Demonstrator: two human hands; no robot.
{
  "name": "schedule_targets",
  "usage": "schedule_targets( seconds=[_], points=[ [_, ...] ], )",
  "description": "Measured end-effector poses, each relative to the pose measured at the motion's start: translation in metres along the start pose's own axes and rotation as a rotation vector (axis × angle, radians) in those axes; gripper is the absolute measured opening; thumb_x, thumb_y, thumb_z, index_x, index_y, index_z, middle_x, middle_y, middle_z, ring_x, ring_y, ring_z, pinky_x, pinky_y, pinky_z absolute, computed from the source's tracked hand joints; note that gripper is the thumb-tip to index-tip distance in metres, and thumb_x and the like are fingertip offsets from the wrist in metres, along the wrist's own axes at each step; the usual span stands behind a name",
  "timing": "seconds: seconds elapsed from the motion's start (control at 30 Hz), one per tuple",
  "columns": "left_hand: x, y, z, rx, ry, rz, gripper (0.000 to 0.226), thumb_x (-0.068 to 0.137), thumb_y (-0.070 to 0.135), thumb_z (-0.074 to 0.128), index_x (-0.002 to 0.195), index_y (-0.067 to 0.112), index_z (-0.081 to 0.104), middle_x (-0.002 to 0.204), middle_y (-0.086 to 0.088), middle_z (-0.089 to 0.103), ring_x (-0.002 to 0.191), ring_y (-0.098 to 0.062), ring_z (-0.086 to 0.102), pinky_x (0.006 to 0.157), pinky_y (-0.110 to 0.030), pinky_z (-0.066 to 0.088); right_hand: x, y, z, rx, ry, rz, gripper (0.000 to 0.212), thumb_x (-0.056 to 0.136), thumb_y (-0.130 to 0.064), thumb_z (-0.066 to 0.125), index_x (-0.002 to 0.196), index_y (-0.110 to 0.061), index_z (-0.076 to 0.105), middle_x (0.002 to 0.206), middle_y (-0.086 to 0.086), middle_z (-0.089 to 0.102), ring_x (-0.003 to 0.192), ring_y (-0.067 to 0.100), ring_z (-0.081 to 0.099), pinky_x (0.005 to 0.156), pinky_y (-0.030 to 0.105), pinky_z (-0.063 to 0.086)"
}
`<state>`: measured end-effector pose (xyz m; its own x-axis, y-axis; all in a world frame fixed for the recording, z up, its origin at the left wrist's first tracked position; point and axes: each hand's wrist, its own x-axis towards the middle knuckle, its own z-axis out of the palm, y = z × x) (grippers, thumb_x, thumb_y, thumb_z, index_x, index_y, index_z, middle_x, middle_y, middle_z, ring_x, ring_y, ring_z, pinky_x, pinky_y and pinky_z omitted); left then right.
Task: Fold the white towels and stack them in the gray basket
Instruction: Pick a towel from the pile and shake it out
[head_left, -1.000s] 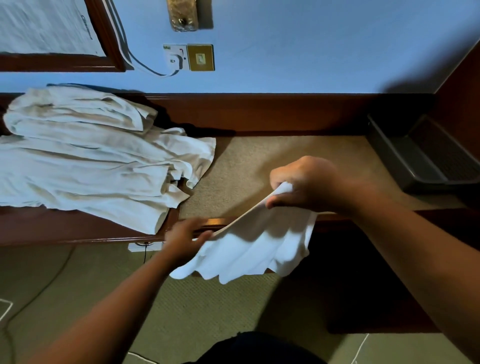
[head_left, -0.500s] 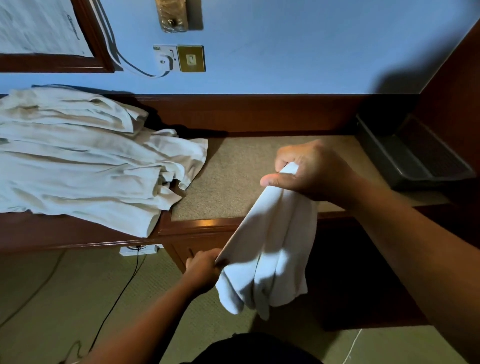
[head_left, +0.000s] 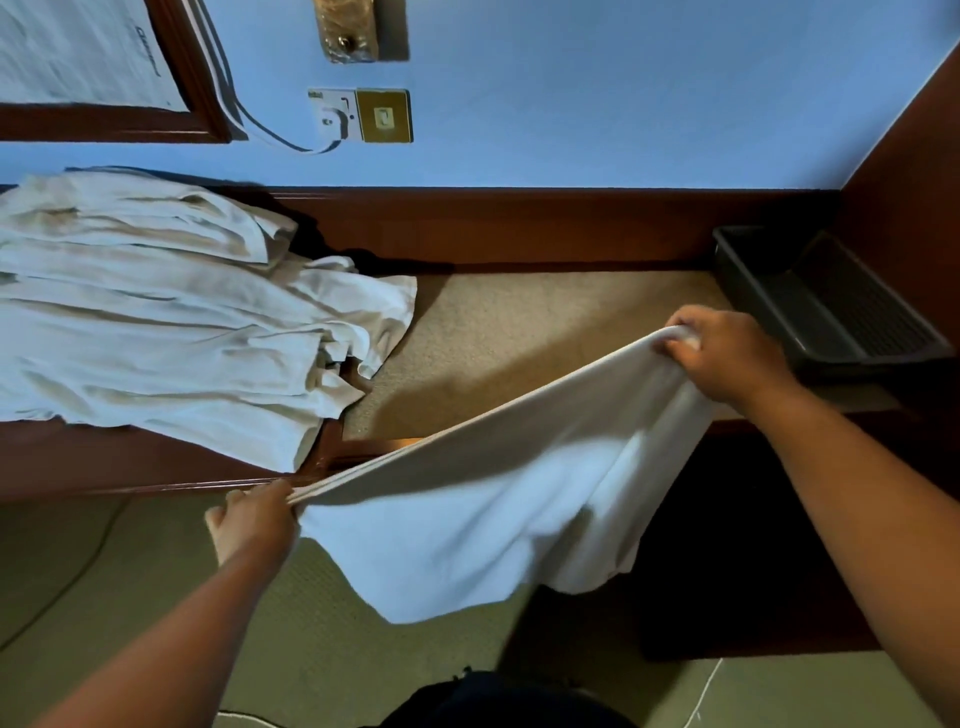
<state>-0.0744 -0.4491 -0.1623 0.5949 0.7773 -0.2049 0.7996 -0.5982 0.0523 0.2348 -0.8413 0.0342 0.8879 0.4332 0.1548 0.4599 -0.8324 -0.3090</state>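
Observation:
A white towel (head_left: 483, 499) hangs stretched between my hands in front of the desk edge. My left hand (head_left: 254, 519) grips its lower left corner, below the desk's front edge. My right hand (head_left: 727, 353) grips the opposite end, raised over the desk near the gray basket (head_left: 831, 312). The towel's top edge is taut and the rest sags toward the floor. The basket sits at the desk's far right against the wooden side panel, and I see no towels inside. A pile of several white towels (head_left: 156, 322) lies on the desk's left part.
The wooden desk has a beige mat (head_left: 519, 332) in its middle. A blue wall with a socket and switch plate (head_left: 363, 114) stands behind. A cable (head_left: 62, 587) runs over the olive carpet at lower left. Dark space lies under the desk at right.
My hands have pulled apart. The right hand moved right toward the basket, the left hand moved left, and the bunched towel is now spread out wide between them.

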Motion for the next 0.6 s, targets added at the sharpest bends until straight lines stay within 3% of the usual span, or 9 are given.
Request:
schedule_targets(
  seconds=[0.2,0.33,0.4,0.43,0.47,0.53,0.57,0.6],
  points=[
    [0.016,-0.018,-0.025,-0.133,0.14,-0.08,0.019,0.09,0.018,0.052,0.085,0.032,0.064,0.087,0.0,0.064,0.09,-0.026,0.05,0.084,-0.042,0.033,-0.014,0.058,0.054,0.258,0.151,0.467,0.019,0.092,-0.027,0.068,0.101,-0.011,0.069,0.098,0.018,0.068,0.093,0.037,0.062,0.074,0.032,0.039],
    [0.012,0.0,-0.037,-0.446,0.191,-0.06,0.019,0.089,0.012,0.055,0.09,0.026,0.069,0.094,-0.006,0.063,0.081,-0.031,0.059,0.074,-0.041,0.049,-0.032,0.077,0.085,0.661,0.234,0.9,0.035,0.089,-0.029,0.073,0.109,-0.001,0.069,0.082,0.009,0.064,0.082,0.029,0.062,0.071,0.031,0.044],
    [0.002,0.018,-0.04,-0.692,0.212,-0.19,0.017,0.092,0.013,0.054,0.093,0.021,0.069,0.096,-0.01,0.066,0.08,-0.032,0.062,0.073,-0.044,0.055,-0.043,0.083,0.1,0.9,0.14,1.123,0.05,0.092,-0.038,0.067,0.127,-0.003,0.061,0.088,0.01,0.062,0.075,0.025,0.057,0.061,0.033,0.051],
    [-0.003,0.03,-0.041,-0.846,0.203,-0.3,0.016,0.094,0.013,0.052,0.094,0.018,0.067,0.096,-0.011,0.068,0.078,-0.032,0.066,0.072,-0.045,0.058,-0.049,0.078,0.1,0.986,0.057,1.178,0.055,0.096,-0.041,0.06,0.136,-0.004,0.055,0.103,0.016,0.063,0.082,0.029,0.06,0.062,0.039,0.054],
    [-0.006,0.044,-0.041,-1.092,0.187,-0.429,0.017,0.097,0.011,0.049,0.1,0.016,0.065,0.096,-0.012,0.069,0.077,-0.031,0.069,0.07,-0.045,0.06,-0.052,0.078,0.107,1.072,-0.011,1.183,0.055,0.101,-0.041,0.052,0.143,-0.006,0.047,0.125,0.02,0.06,0.1,0.035,0.061,0.074,0.051,0.055],
    [-0.015,0.073,-0.047,-1.639,0.084,-0.636,0.03,0.1,0.001,0.04,0.118,0.016,0.058,0.102,-0.012,0.068,0.082,-0.032,0.072,0.07,-0.043,0.061,-0.059,0.066,0.11,1.277,0.044,1.284,0.055,0.104,-0.038,0.045,0.152,-0.013,0.033,0.154,0.015,0.039,0.137,0.043,0.04,0.103,0.07,0.034],
    [-0.019,0.085,-0.052,-1.83,0.033,-0.663,0.035,0.1,-0.003,0.036,0.124,0.016,0.054,0.104,-0.012,0.065,0.087,-0.032,0.07,0.073,-0.043,0.06,-0.063,0.053,0.105,1.346,0.073,1.338,0.057,0.105,-0.036,0.045,0.155,-0.015,0.027,0.16,0.012,0.03,0.145,0.042,0.028,0.109,0.071,0.027],
    [-0.02,0.093,-0.051,-1.915,0.034,-0.653,0.036,0.101,-0.004,0.034,0.125,0.016,0.052,0.105,-0.011,0.063,0.093,-0.032,0.067,0.076,-0.044,0.059,-0.067,0.048,0.104,1.42,0.137,1.357,0.057,0.106,-0.031,0.045,0.156,-0.014,0.024,0.162,0.013,0.026,0.147,0.041,0.023,0.109,0.066,0.033]
  ],
)
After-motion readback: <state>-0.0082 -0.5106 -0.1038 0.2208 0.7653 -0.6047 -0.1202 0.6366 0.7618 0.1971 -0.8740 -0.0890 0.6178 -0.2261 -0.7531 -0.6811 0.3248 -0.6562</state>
